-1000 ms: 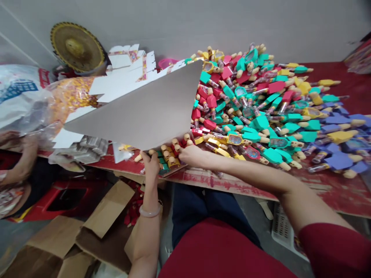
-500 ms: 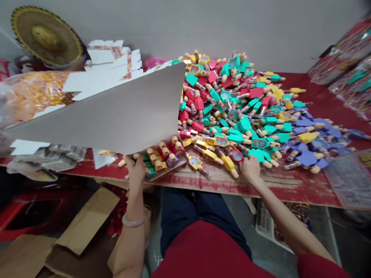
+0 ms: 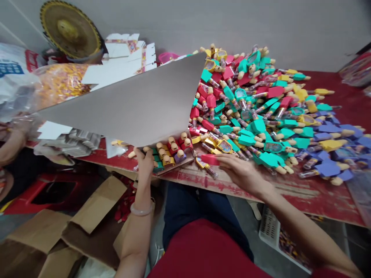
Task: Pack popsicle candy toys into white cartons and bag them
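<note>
Fingers of the left hand (image 3: 144, 164) were closed on the edge of a grey cardboard sheet (image 3: 121, 104); a red toy (image 3: 209, 159) was held by the right hand (image 3: 242, 173), beside toys heaped on the red desk (image 3: 319, 197).

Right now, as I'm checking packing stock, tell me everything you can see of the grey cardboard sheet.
The large cardboard sheet is plain, matte grey and unprinted, with straight edges. It tilts, its corner pointing up beside the heap of toys, and overlaps white die-cut card. The left hand is at its lower edge.
</note>
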The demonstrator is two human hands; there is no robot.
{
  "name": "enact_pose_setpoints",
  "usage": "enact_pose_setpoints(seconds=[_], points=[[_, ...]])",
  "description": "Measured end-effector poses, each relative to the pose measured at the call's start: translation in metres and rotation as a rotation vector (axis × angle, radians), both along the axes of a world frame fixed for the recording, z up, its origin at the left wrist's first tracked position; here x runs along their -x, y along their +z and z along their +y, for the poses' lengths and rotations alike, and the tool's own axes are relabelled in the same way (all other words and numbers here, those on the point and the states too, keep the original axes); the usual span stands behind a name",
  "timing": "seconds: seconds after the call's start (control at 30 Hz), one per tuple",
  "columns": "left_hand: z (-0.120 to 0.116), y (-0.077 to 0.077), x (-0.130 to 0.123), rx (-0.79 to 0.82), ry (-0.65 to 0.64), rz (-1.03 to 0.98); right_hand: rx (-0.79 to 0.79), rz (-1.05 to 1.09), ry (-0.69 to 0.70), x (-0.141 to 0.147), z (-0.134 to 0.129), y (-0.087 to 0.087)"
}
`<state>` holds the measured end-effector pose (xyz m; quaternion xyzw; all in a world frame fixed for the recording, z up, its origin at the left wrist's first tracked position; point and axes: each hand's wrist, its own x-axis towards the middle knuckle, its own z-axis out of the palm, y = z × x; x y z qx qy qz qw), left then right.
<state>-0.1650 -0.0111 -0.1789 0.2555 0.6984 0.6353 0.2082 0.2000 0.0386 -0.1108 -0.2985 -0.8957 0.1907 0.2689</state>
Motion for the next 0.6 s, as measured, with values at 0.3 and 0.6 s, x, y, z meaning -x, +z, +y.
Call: enact_pose_setpoints(seconds=[0.3, 0.6], points=[[-0.001, 0.009, -0.008, 0.053, 0.019, -0.127, -0.066, -0.405, 0.404, 0.06, 0.019, -0.025], [-0.002, 0.008, -0.005, 0.038, 0.008, -0.076, -0.002, -0.483, 0.498, 0.076, 0.017, -0.009]])
